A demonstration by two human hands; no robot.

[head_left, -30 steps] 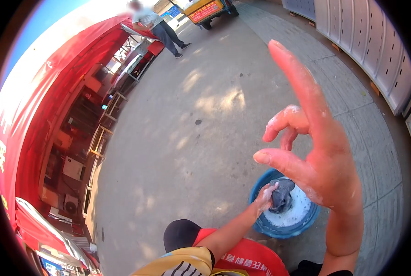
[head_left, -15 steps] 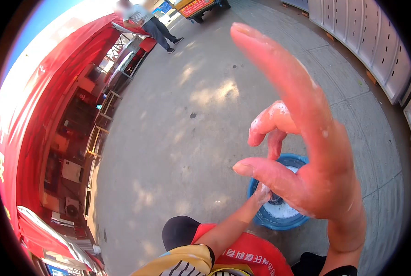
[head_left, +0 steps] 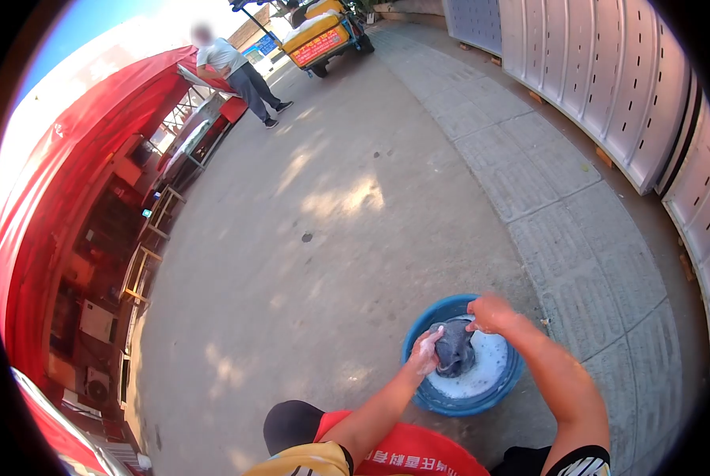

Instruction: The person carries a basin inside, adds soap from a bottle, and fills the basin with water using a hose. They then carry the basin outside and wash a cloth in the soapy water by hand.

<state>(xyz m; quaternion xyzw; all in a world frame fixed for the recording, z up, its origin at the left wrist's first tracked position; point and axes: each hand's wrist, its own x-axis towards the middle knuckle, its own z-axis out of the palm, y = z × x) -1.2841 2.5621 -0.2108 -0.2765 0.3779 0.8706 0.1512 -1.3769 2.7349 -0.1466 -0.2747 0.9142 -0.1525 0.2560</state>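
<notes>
A blue basin on the ground holds white suds. A wet dark grey cloth is bunched above the suds. My left hand, flecked with foam, grips the cloth on its left side. At the basin's upper right rim, my right hand has its fingers curled down onto the cloth's top edge. The fingertips of both hands are partly hidden. A red apron with white lettering covers my lap below the basin.
Grey pavement surrounds the basin. White metal panels line the right side. A red canopy stall with wooden stools stands at left. Farther off are a standing person and a yellow cargo tricycle.
My right hand has dropped from close before the camera to the cloth in the basin. My left hand stays at the basin. The view has shifted, showing more of the tricycle.
</notes>
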